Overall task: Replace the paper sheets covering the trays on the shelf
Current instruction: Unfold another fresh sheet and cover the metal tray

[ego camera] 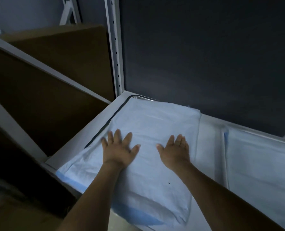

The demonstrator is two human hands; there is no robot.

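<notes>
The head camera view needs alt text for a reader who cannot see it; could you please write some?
Both hands, left hand and right hand, press flat, fingers spread, on a pale blue paper sheet covering a tray on a dim metal shelf. Another covered tray sits to the right.

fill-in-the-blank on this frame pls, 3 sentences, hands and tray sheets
1. Both hands lie ____ on the pale blue sheet, fingers spread.
2. The left hand is nearer the ____ upright post than the right hand.
3. At the far left corner, the bare ____ rim of the tray shows past the sheet.

Missing words: flat; perforated; metal
</notes>
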